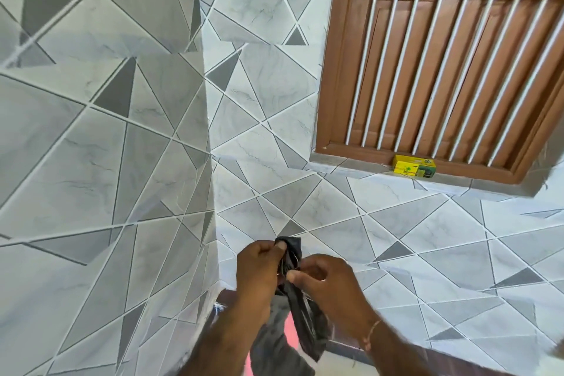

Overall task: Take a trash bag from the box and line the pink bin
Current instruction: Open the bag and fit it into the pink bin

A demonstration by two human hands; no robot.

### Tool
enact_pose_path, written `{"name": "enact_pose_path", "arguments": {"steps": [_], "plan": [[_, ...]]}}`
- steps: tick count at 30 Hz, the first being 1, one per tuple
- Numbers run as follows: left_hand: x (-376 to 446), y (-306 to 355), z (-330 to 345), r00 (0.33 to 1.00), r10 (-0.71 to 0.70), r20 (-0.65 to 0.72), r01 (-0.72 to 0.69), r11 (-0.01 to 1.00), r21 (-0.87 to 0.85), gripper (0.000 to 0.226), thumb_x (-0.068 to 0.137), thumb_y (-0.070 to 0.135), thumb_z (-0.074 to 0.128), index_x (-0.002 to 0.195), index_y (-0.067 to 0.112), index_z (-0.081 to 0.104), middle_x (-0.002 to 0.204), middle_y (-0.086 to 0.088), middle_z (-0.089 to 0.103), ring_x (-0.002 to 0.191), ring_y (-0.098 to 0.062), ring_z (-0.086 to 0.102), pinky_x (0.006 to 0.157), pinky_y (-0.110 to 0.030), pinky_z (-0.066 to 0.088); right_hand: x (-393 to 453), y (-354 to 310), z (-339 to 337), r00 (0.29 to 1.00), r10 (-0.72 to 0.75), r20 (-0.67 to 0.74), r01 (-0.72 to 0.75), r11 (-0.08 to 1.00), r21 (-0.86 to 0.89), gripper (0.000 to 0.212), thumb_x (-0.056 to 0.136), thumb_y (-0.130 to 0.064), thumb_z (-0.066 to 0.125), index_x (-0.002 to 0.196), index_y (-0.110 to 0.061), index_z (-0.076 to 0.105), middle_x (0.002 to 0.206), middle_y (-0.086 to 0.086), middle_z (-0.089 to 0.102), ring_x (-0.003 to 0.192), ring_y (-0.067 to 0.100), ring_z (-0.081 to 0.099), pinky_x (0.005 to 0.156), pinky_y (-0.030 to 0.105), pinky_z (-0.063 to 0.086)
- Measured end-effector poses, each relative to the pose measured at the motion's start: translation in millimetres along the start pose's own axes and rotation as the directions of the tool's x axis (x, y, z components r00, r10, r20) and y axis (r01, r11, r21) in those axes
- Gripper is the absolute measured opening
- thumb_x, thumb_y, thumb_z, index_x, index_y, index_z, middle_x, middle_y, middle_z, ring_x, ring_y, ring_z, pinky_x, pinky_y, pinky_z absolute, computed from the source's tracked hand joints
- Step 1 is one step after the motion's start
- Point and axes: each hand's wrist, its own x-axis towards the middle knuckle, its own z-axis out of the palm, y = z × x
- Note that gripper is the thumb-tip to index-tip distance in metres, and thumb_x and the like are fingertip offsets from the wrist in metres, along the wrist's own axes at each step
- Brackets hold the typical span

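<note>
I am holding a crumpled black plastic trash bag [293, 293] up in front of the grey and white geometric tiled wall [122, 162], low in the view, with both of my hands on it. My left hand [259, 272] is curling closed around the bag's bunched top end, thumb and fingers pinching the folded plastic, so a short tuft of it is poking out above my knuckles. My right hand [328, 284] is just beside the left, slightly lower, and it is nipping an edge of the same bag between thumb and forefinger while the other fingers are bending loosely inward. The two hands are nearly touching, with the bag running between them. Below my hands the rest of the bag is hanging down in a twisted, still-gathered strip between my forearms, toward the bottom edge of the view. Behind that hanging part, a patch of pink [291, 336] is showing low down; I cannot tell how much of the pink bin it is. A thin thread band [370, 334] is sitting on my right wrist. Well apart from my hands, up to the right, a small yellow cardboard box [413, 166] is lying on the tiled window ledge [351, 169], against the bottom rail of the brown wooden barred window [442, 55].
</note>
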Motion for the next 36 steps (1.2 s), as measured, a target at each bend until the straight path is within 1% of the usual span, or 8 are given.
{"name": "enact_pose_path", "arguments": {"steps": [7, 13, 19, 23, 26, 28, 31, 36], "plan": [[-11.6, 9.4, 7.9, 0.998, 0.062, 0.024, -0.063, 0.998, 0.009, 0.015, 0.076, 0.015, 0.08, 0.081, 0.005, 0.069, 0.071, -0.01, 0.071, 0.055, -0.015, 0.061, 0.046, -0.02, 0.049, 7.5, 2.6, -8.4, 0.985, 0.144, 0.092, -0.17, 0.898, 0.407, 0.009, 0.08, -0.005, 0.072, 0.071, -0.005, 0.072, 0.068, 0.011, 0.071, 0.064, 0.022, 0.063, 0.065, 0.034, 0.052], [-10.6, 11.9, -2.0, 0.988, 0.151, 0.036, -0.154, 0.977, 0.148, 0.016, 0.075, 0.013, 0.08, 0.076, 0.001, 0.069, 0.06, -0.003, 0.065, 0.042, -0.004, 0.054, 0.045, -0.018, 0.047, 24.0, 21.8, -36.2, 0.969, 0.233, -0.082, -0.182, 0.899, 0.398, 0.026, 0.082, 0.001, 0.066, 0.059, -0.012, 0.07, 0.059, 0.002, 0.068, 0.059, 0.016, 0.058, 0.06, 0.029, 0.047], [-4.7, 5.9, -20.9, 0.902, 0.402, 0.161, -0.355, 0.474, 0.806, 0.015, 0.089, 0.017, 0.059, 0.083, 0.028, 0.051, 0.083, 0.004, 0.064, 0.077, -0.02, 0.064, 0.072, -0.032, 0.053, 40.0, 43.9, -67.2, 0.889, 0.241, -0.39, -0.144, 0.955, 0.26, 0.021, 0.087, 0.002, 0.053, 0.074, -0.004, 0.068, 0.077, 0.011, 0.065, 0.079, 0.029, 0.061, 0.06, 0.02, 0.042], [1.6, -2.2, -7.4, 0.922, 0.382, 0.071, -0.282, 0.534, 0.797, 0.024, 0.08, -0.005, 0.049, 0.08, 0.019, 0.049, 0.081, -0.003, 0.052, 0.073, -0.026, 0.058, 0.069, -0.039, 0.053, 36.3, 30.2, -61.7, 0.93, 0.263, -0.255, -0.109, 0.863, 0.494, 0.018, 0.09, 0.0, 0.047, 0.087, -0.004, 0.064, 0.082, 0.011, 0.065, 0.072, 0.022, 0.058, 0.064, 0.027, 0.049], [11.7, 3.3, -1.8, 0.982, 0.172, -0.083, -0.108, 0.856, 0.505, 0.028, 0.077, -0.015, 0.052, 0.069, 0.01, 0.044, 0.067, -0.009, 0.047, 0.062, -0.023, 0.047, 0.054, -0.029, 0.043, 33.2, 31.2, -61.8, 0.944, -0.003, -0.331, 0.064, 0.983, 0.173, 0.018, 0.093, 0.0, 0.041, 0.096, -0.014, 0.051, 0.081, 0.005, 0.057, 0.069, 0.02, 0.052, 0.054, 0.01, 0.04], [20.3, 4.1, -3.9, 0.988, 0.116, -0.102, -0.064, 0.908, 0.413, 0.026, 0.079, -0.017, 0.049, 0.067, 0.005, 0.049, 0.065, -0.014, 0.049, 0.061, -0.025, 0.046, 0.052, -0.027, 0.04, 33.6, 42.3, -62.9, 0.943, -0.26, -0.21, 0.209, 0.949, -0.237, 0.026, 0.084, 0.0, 0.037, 0.085, -0.024, 0.048, 0.08, -0.002, 0.051, 0.071, 0.021, 0.051, 0.065, 0.018, 0.043], [29.0, 4.4, -6.0, 0.983, 0.176, -0.047, -0.134, 0.874, 0.466, 0.028, 0.081, -0.014, 0.047, 0.063, 0.001, 0.062, 0.067, -0.017, 0.061, 0.065, -0.03, 0.057, 0.065, -0.033, 0.05, 32.0, 52.0, -62.6, 0.974, -0.22, 0.054, 0.22, 0.862, -0.456, 0.021, 0.074, -0.014, 0.035, 0.074, -0.027, 0.051, 0.081, -0.004, 0.055, 0.075, 0.022, 0.056, 0.071, 0.041, 0.049], [29.0, 11.0, 1.7, 0.959, 0.283, 0.002, -0.219, 0.738, 0.639, 0.021, 0.087, -0.006, 0.053, 0.081, 0.002, 0.071, 0.087, -0.011, 0.068, 0.088, -0.029, 0.067, 0.083, -0.028, 0.048, 37.3, 47.9, -54.6, 0.995, -0.086, 0.043, 0.095, 0.825, -0.557, 0.027, 0.083, -0.047, 0.053, 0.083, -0.023, 0.066, 0.091, -0.002, 0.063, 0.085, 0.018, 0.061, 0.077, 0.032, 0.049]]}}
